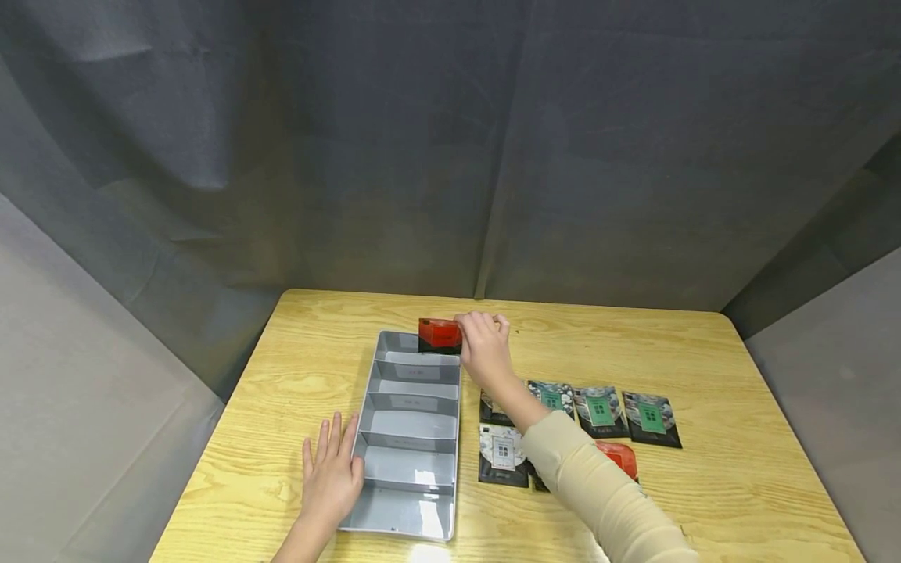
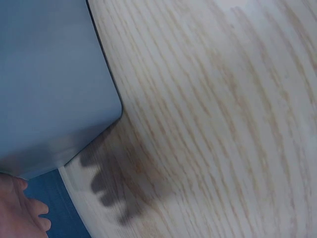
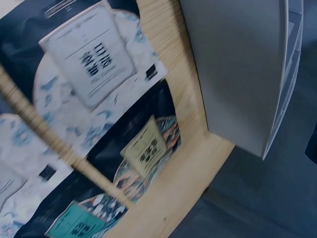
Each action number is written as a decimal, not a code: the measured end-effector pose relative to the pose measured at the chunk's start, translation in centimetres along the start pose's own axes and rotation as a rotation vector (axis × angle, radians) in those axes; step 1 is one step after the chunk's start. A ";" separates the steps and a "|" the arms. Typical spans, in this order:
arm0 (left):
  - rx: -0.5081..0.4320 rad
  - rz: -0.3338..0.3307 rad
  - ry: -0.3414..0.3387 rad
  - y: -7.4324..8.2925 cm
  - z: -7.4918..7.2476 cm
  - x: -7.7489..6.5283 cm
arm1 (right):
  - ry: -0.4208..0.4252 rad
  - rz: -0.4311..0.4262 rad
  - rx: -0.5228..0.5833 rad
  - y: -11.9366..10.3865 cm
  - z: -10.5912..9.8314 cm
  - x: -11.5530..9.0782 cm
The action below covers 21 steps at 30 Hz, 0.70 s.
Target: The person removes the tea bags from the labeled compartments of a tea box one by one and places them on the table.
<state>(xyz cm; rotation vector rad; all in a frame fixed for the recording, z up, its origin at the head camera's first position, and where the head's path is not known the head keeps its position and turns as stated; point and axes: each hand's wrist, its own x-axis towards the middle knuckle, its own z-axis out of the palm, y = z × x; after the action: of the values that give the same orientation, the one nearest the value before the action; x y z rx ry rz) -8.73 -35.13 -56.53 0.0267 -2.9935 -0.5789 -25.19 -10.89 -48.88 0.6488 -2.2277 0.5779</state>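
Observation:
A grey divided tray (image 1: 410, 423) lies lengthwise on the table, with several compartments one behind another. My right hand (image 1: 484, 344) pinches the right edge of a red-and-black sachet (image 1: 440, 335) at the tray's far end. The sachet stands upright, overlapping the far compartment in the head view. My left hand (image 1: 332, 471) lies along the tray's near left side with fingers extended, thumb at the rim. In the left wrist view, part of that hand (image 2: 20, 208) shows beside the tray's outer wall (image 2: 49, 74). The right wrist view shows the tray's side (image 3: 237, 74) but not the hand.
Right of the tray lie flat sachets: green-labelled ones (image 1: 651, 419), a white-patterned one (image 1: 502, 455) and a red one (image 1: 619, 458), some partly hidden under the right sleeve (image 1: 598, 485). A dark curtain (image 1: 394, 156) hangs behind the wooden table (image 1: 732, 469).

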 end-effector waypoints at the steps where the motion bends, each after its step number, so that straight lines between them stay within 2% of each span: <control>1: 0.000 -0.001 -0.005 0.0 0.0 0.0 | 0.008 0.003 0.005 0.2 -0.4 -0.2; 11: 0.004 -0.007 -0.019 -0.1 -0.1 -0.1 | 0.077 0.034 0.023 2.8 -3.6 -2.9; 21: 0.004 -0.006 -0.002 -0.1 0.1 -0.1 | 0.213 0.098 0.027 5.4 -7.0 -6.4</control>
<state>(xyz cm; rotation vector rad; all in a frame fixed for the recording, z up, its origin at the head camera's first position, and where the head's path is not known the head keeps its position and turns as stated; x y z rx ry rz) -8.62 -35.21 -56.64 0.0354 -2.9977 -0.5746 -20.95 -0.94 -50.38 0.4697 -2.0628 0.6947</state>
